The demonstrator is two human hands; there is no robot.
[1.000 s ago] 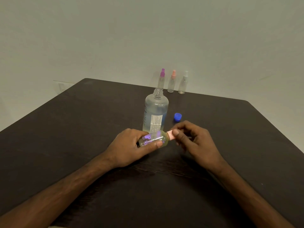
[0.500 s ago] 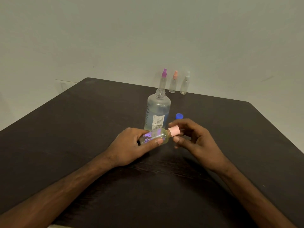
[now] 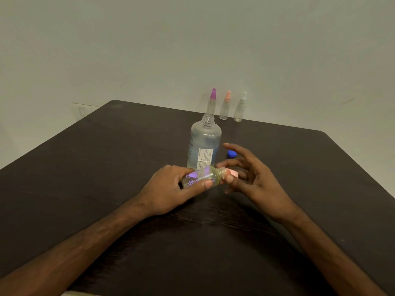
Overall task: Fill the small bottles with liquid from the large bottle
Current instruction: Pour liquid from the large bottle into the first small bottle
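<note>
- Left hand [image 3: 171, 186]: wrapped round the small clear bottle with purple flower print [image 3: 199, 177]. The bottle is held tilted almost level, low over the table, with its neck pointing right and pale yellowish liquid inside.
- Right hand [image 3: 254, 178]: thumb and one finger pinch the round pink cap [image 3: 233, 173] at that bottle's neck, the other fingers spread. Whether the cap is still seated on the neck cannot be told.
- Large clear plastic bottle with white label [image 3: 204, 144]: upright, uncapped, just behind both hands, holding clear liquid.
- Blue screw cap [image 3: 232, 153]: on the table right of the large bottle, behind the right fingers.
- Slim clear spray bottles, upright in a row at the far edge: purple-topped spray bottle [image 3: 212, 103], pink-topped spray bottle [image 3: 225, 107], white-topped spray bottle [image 3: 240, 108].
- Dark brown wooden table [image 3: 85, 189]: carries everything listed.
</note>
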